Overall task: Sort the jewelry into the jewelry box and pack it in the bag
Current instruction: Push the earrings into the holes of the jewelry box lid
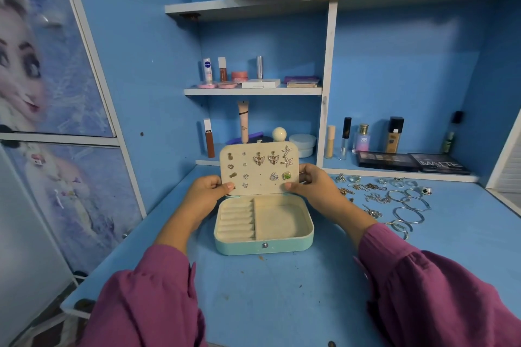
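The jewelry box (pixel 263 224), pale turquoise with a cream lining, sits open on the blue bench (pixel 282 304) straight in front of the person. Its lid panel (pixel 259 167) stands upright, and both hands hold it there: the left hand (pixel 207 187) pinches the panel's lower left edge, the right hand (pixel 311 182) its lower right edge, thumbs on the front face. Holding it by the two sides likely keeps the panel steady and facing the wearer, so the earrings (pixel 266 159) pinned across it can be seen and reached.

Below, the ring rolls (pixel 235 220) on the left and the larger compartment (pixel 282 220) on the right look empty, though the lining is pale and a small piece could be missed.

The rest of the jewelry is well apart from the box, spread on the bench to the right: bangles (pixel 408 207), chains (pixel 375 197) and rings (pixel 394 182). That layout keeps each piece separate for picking. So sorting seems only partly done: earrings placed, the rest waiting. No bag can be identified with confidence.
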Motion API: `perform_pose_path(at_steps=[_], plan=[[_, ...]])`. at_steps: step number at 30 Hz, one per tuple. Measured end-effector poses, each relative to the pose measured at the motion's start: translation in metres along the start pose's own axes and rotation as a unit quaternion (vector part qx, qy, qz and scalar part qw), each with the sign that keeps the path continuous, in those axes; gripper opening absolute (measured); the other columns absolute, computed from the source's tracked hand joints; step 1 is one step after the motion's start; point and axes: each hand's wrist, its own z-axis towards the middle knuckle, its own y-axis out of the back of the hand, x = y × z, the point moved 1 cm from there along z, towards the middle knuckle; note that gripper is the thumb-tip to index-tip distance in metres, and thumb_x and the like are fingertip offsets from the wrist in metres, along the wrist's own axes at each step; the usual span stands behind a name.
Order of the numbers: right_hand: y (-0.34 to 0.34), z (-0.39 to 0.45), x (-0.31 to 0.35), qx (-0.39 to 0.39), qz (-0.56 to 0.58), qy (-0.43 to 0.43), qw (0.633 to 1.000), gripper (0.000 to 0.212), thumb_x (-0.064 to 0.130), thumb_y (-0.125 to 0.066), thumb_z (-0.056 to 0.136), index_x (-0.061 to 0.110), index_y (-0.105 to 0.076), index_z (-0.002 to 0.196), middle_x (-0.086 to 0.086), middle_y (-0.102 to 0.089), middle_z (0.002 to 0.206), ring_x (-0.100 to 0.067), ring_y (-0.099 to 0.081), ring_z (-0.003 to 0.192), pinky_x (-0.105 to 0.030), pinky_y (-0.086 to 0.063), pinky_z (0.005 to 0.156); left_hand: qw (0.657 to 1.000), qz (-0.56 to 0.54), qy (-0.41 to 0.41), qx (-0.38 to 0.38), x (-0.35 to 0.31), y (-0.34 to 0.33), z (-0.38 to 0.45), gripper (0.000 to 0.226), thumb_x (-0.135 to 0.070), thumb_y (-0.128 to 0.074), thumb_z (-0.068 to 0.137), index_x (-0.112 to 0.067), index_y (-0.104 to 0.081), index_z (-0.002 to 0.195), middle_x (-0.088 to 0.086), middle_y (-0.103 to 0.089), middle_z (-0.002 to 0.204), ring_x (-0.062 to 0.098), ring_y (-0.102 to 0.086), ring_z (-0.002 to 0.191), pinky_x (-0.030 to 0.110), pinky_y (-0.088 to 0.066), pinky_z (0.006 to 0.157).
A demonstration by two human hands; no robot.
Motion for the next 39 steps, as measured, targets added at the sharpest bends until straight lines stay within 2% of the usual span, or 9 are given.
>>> perform_pose_path(at_steps=[3, 7, 15, 20, 25, 27, 31, 36, 39], plan=[[0.0, 0.001, -0.001, -0.005, -0.012, 0.002, 1.0, 0.026, 0.01, -0.072, 0.082, 0.012, -0.057, 0.103, -0.005, -0.068, 0.105, -0.021, -0.064, 0.1, -0.037, -0.051, 0.092, 1.0, -0.015, 0.004, -0.002, -0.001, 0.0, -0.002, 0.008, -0.012, -0.062, 0.09, -0.016, -0.069, 0.088, -0.002, -0.072, 0.091, 0.012, -0.067, 0.087, 0.022, -0.05, 0.075], [-0.003, 0.003, -0.002, -0.018, -0.039, -0.003, 0.999, 0.027, 0.013, -0.07, 0.084, 0.011, -0.057, 0.107, -0.003, -0.068, 0.106, -0.019, -0.063, 0.098, -0.036, -0.051, 0.09, 0.999, -0.021, -0.016, -0.022, -0.002, 0.0, -0.002, 0.001, -0.01, -0.066, 0.087, -0.01, -0.067, 0.086, 0.004, -0.073, 0.089, 0.018, -0.068, 0.085, 0.025, -0.052, 0.077], [-0.003, 0.001, -0.003, -0.032, -0.036, -0.004, 0.999, 0.028, 0.013, -0.073, 0.082, 0.01, -0.058, 0.105, -0.002, -0.068, 0.102, -0.015, -0.063, 0.091, -0.025, -0.051, 0.079, 0.994, -0.086, -0.049, -0.047, -0.01, -0.005, -0.004, 0.005, -0.006, -0.065, 0.087, -0.01, -0.067, 0.085, 0.002, -0.073, 0.089, 0.009, -0.069, 0.08, 0.014, -0.052, 0.066], [-0.004, 0.001, -0.002, -0.038, -0.039, -0.018, 0.998, 0.03, 0.014, -0.073, 0.082, 0.012, -0.057, 0.107, -0.003, -0.068, 0.101, -0.017, -0.064, 0.092, -0.032, -0.053, 0.083, 0.994, -0.096, -0.043, -0.039, -0.01, -0.008, -0.002, 0.009, -0.006, -0.062, 0.089, -0.013, -0.067, 0.09, 0.001, -0.072, 0.092, 0.01, -0.069, 0.082, 0.017, -0.052, 0.069], [-0.007, 0.001, -0.001, -0.042, -0.068, -0.013, 0.997, 0.026, 0.016, -0.067, 0.087, 0.015, -0.059, 0.112, 0.004, -0.065, 0.096, -0.006, -0.059, 0.082, -0.02, -0.048, 0.072, 0.995, -0.072, -0.032, -0.066, -0.006, -0.01, 0.001, 0.004, -0.007, -0.063, 0.088, -0.01, -0.067, 0.088, 0.006, -0.072, 0.09, 0.016, -0.068, 0.081, 0.024, -0.053, 0.071], [-0.008, 0.001, -0.002, -0.05, -0.089, -0.012, 0.995, 0.024, 0.015, -0.061, 0.091, 0.013, -0.062, 0.114, 0.001, -0.065, 0.1, -0.012, -0.06, 0.087, -0.019, -0.043, 0.071, 0.994, -0.064, -0.032, -0.083, -0.005, -0.01, 0.003, 0.008, -0.006, -0.065, 0.087, -0.013, -0.064, 0.09, 0.005, -0.071, 0.087, 0.014, -0.067, 0.078, 0.024, -0.052, 0.069], [-0.009, 0.005, -0.006, -0.048, -0.142, -0.009, 0.989, 0.016, 0.013, -0.056, 0.092, 0.002, -0.068, 0.095, -0.018, -0.066, 0.098, -0.034, -0.059, 0.093, -0.029, -0.04, 0.069, 0.995, -0.031, -0.02, -0.096, -0.002, -0.01, 0.005, 0.019, -0.002, -0.066, 0.085, -0.012, -0.061, 0.1, 0.002, -0.068, 0.081, 0.014, -0.066, 0.075, 0.024, -0.049, 0.068], [-0.011, 0.01, -0.014, -0.05, -0.185, -0.027, 0.981, 0.03, 0.016, -0.052, 0.095, 0.019, -0.052, 0.065, -0.01, -0.051, 0.093, -0.019, -0.042, 0.075, -0.025, -0.03, 0.062, 0.996, -0.005, 0.001, -0.094, 0.002, -0.013, 0.005, 0.019, 0.002, -0.065, 0.085, -0.006, -0.066, 0.102, 0.004, -0.068, 0.084, 0.015, -0.064, 0.074, 0.029, -0.052, 0.075], [-0.011, 0.01, -0.014, -0.046, -0.2, -0.039, 0.978, 0.036, 0.015, -0.046, 0.098, 0.028, -0.051, 0.065, -0.008, -0.045, 0.096, -0.02, -0.041, 0.075, -0.022, -0.031, 0.061, 0.995, 0.008, 0.021, -0.092, 0.003, -0.013, 0.005, 0.021, 0.002, -0.065, 0.084, -0.001, -0.068, 0.105, 0.012, -0.07, 0.094, 0.022, -0.065, 0.081, 0.034, -0.053, 0.083]])
